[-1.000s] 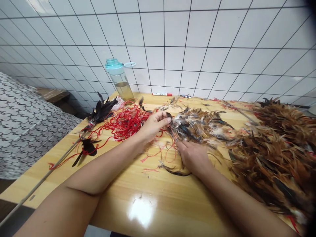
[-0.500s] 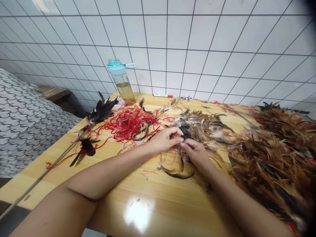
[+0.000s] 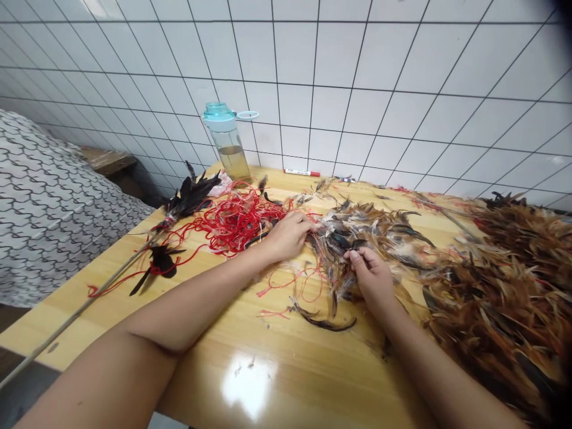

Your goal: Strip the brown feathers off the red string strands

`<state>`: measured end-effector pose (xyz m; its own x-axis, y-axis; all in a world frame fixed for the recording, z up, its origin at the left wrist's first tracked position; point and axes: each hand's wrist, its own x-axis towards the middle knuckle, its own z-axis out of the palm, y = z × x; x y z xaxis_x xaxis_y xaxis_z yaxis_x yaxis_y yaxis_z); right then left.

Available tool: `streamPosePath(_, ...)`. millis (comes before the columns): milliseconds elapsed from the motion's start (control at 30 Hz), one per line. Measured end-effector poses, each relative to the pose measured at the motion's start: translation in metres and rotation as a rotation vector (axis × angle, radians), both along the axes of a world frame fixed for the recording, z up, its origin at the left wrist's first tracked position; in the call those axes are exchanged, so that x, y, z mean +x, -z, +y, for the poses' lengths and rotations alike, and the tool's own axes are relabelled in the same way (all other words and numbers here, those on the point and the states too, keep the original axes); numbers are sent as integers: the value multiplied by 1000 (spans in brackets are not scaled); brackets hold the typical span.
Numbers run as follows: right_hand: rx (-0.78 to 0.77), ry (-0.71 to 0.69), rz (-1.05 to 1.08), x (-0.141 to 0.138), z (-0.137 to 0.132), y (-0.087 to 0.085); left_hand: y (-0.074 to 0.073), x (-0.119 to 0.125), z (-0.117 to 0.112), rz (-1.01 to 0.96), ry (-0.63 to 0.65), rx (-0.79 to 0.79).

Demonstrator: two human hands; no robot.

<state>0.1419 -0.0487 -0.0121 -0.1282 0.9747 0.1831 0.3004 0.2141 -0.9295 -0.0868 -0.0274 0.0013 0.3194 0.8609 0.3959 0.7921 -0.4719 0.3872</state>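
Note:
My right hand (image 3: 374,273) pinches a dark feather (image 3: 358,244) between thumb and fingers, just above the near side of the loose feather pile (image 3: 375,223). My left hand (image 3: 290,236) reaches palm down to the left edge of that pile, its fingers bent forward and a little apart. Its fingertips touch down among feathers and red string, and part of them is hidden. Beside it lies a tangle of red string (image 3: 236,220). A thin loop of red string (image 3: 308,286) and a curved dark feather (image 3: 330,323) rest on the table below the hands.
A bunch of black feathers (image 3: 192,193) is bound to a long stick (image 3: 84,307) on the left. A bottle (image 3: 233,152) stands at the back, near a red-capped marker (image 3: 301,173). Large brown feather bundles (image 3: 500,304) cover the right side. Patterned fabric (image 3: 58,214) lies left of the table.
My hands have parted. My left hand has let go of the dark feather and moved left and down to the pile's edge; my right hand keeps the feather. The view has shifted slightly.

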Motion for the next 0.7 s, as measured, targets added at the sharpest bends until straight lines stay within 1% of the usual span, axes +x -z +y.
streamPosePath(67, 42, 6, -64, 1, 0, 0, 3, -1, 2, 32, 14, -34)
streamPosePath(133, 59, 5, -107, 1, -1, -1, 2, -2, 2, -2, -13, -46)
streamPosePath(200, 73, -3, -137, 0, -3, -3, -2, -3, 2, -58, -59, -1)
streamPosePath(267, 101, -15, -166, 0, -4, -4, -7, -4, 1, -92, -63, 52)
streamPosePath(333, 132, -28, -198, -1, -4, -4, -11, -4, -1, -80, 11, 63)
streamPosePath(400, 163, -39, -223, -1, -3, -2, -14, -3, -3, -46, 109, 35)
streamPosePath(533, 216, -73, -228, -1, -1, 2, -13, -2, -3, 44, 257, -43)
streamPosePath(633, 241, -94, -242, -1, -1, 4, -12, -4, -2, 93, 307, -103)
streamPosePath(700, 259, -98, -256, -1, -1, 4, -12, -5, -2, 119, 296, -133)
